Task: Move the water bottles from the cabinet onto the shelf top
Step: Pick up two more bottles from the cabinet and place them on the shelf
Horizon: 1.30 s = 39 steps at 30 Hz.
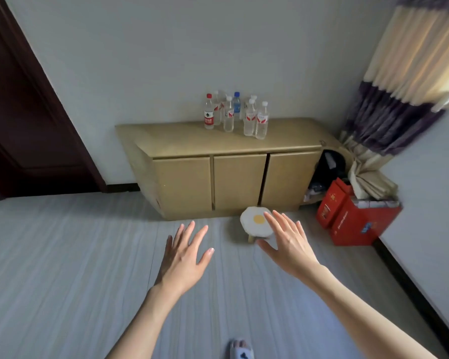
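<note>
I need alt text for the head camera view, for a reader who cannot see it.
A group of water bottles stands upright on top of a low tan cabinet whose three doors look shut. In the foreground the left hand and right hand are spread open, holding nothing, near a small stool with a fried-egg cushion.

No text I can read, red-and-white labels on the water bottles point(249, 117) too small, white print on the red boxes point(347, 216) blurred

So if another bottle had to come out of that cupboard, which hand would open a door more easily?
Probably the right hand: it hangs open nearer the cupboard, in line with its slightly open right door. The left hand, also open, is further back. Bottles already stand on top.
</note>
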### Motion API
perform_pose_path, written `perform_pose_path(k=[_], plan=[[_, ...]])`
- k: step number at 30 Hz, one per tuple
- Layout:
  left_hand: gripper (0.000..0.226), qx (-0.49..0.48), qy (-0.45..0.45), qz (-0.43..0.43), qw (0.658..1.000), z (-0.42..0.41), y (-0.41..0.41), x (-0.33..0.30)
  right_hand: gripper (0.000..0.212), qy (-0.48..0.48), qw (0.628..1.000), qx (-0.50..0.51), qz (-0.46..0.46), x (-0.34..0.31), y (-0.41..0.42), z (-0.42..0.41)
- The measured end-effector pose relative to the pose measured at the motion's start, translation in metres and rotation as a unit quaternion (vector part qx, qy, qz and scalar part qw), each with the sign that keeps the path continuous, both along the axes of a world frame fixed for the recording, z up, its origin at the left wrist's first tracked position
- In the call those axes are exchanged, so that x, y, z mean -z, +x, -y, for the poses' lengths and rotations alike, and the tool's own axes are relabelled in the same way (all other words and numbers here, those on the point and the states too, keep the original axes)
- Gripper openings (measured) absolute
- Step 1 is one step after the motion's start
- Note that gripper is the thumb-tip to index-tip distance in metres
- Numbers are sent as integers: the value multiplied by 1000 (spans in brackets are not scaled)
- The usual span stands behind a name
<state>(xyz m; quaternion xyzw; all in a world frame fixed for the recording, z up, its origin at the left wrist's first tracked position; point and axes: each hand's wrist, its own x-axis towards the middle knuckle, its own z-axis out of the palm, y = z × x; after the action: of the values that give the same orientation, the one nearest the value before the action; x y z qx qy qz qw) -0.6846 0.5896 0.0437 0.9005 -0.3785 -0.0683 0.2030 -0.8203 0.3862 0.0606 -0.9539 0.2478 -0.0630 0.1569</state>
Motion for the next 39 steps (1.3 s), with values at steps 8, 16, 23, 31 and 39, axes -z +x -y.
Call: perform_pose_path(k=[8, 16, 23, 31, 39], plan=[[80, -14, -43, 36, 998, 111, 139, -22, 68, -6, 1000, -6, 23, -22, 148, 121], [84, -17, -8, -20, 1000, 172, 267, 11, 68, 8, 1000, -8, -21, 8, 275, 185], [84, 17, -15, -28, 999, 234, 421, 14, 67, 18, 998, 55, -24, 14, 400, 238], [85, 70, 4, -35, 997, 298, 524, 18, 66, 34, 993, 113, -28, 26, 481, 288], [76, 144, 47, -92, 984, 410, 570, 40, 66, 70, 981, 179, -40, 49, 519, 378]])
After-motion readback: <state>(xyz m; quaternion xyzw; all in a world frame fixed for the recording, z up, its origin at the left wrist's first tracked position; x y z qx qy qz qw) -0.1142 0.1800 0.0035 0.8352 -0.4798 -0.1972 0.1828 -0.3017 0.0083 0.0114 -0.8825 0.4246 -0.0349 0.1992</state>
